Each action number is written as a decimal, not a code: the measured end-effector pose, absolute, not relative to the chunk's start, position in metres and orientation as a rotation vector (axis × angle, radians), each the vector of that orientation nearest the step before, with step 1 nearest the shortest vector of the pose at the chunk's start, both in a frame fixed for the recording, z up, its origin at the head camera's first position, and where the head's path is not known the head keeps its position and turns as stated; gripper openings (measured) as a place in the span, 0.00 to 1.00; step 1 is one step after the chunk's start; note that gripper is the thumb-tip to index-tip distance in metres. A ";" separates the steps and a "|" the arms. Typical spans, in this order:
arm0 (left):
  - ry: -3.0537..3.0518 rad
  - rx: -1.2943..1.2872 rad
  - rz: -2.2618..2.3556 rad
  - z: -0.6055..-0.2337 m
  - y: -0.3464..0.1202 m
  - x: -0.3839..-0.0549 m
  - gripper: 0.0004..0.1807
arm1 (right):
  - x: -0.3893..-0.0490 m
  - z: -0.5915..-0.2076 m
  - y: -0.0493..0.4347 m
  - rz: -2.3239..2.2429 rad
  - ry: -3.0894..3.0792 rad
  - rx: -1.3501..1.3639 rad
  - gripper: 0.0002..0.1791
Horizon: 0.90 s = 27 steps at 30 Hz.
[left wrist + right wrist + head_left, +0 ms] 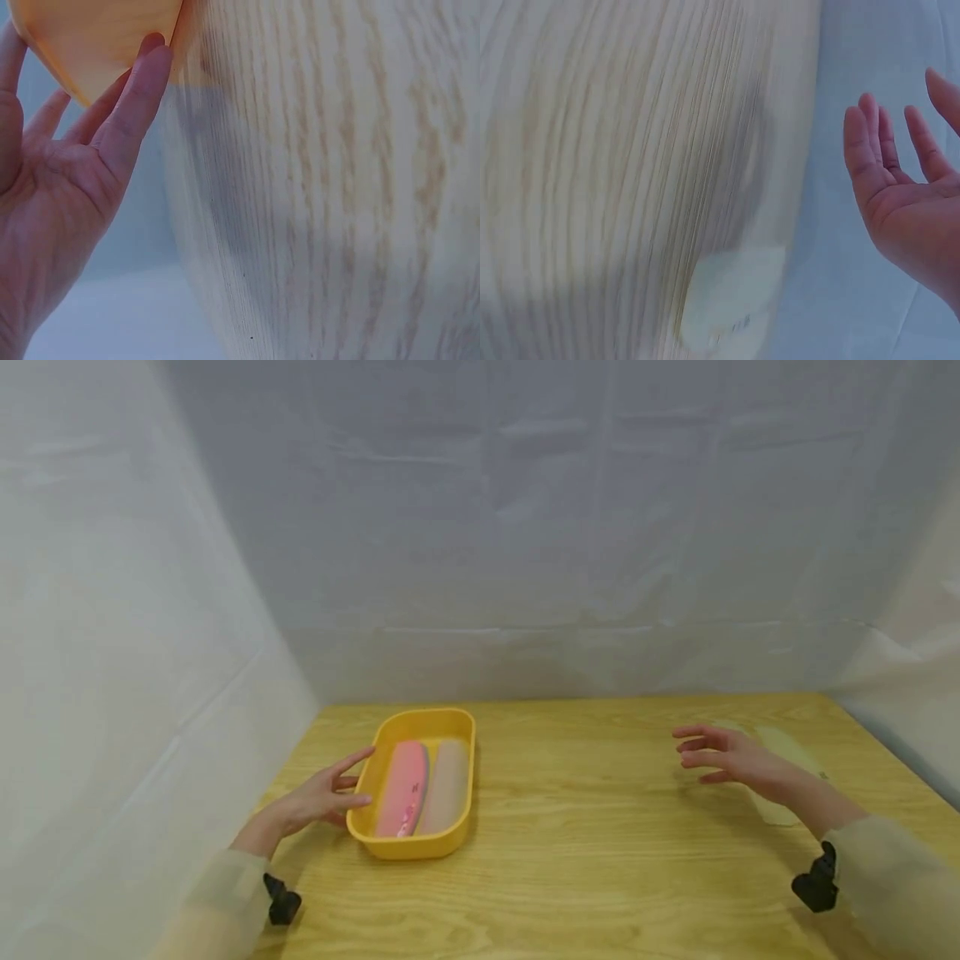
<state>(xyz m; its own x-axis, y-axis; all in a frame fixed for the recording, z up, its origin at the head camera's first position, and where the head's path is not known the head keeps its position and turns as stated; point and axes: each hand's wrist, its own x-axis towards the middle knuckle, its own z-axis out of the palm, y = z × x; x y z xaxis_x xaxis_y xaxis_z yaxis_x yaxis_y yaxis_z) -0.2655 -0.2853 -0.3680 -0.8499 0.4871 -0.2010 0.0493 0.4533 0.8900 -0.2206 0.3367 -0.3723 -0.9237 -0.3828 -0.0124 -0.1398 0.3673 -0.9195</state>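
Observation:
A yellow rectangular bin (pixel 447 843) stands on the left of the table. Inside it lie a long pink flat item (pixel 399 785) with a grey curved edge and printed marks, and a beige flat item (pixel 446 789) beside it. My left hand (pixel 318 797) is at the bin's left side, fingers extended and thumb overlapping the rim. In the left wrist view its fingers lie along the outside of the bin wall (pixel 105 37). Over the table's right side, my right hand (pixel 731 758) is held with loosely bent fingers around nothing. Pale flat items (pixel 787 747) lie beneath and beyond it.
The wood-grain table (pixel 577 827) reaches back to a white sheet (pixel 555 568). More sheeting hangs at the left (pixel 135 652) and right. A black device is strapped to each wrist.

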 end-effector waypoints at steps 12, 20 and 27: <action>2.259 0.457 1.387 -0.371 -0.289 -0.265 0.46 | -0.216 -0.388 0.396 -1.514 2.587 -0.267 0.34; 2.265 0.459 1.387 -0.370 -0.288 -0.265 0.46 | -0.212 -0.395 0.413 -1.347 2.772 -0.133 0.36; 2.269 0.460 1.388 -0.370 -0.288 -0.266 0.46 | -0.213 -0.401 0.420 -1.267 2.791 -0.126 0.37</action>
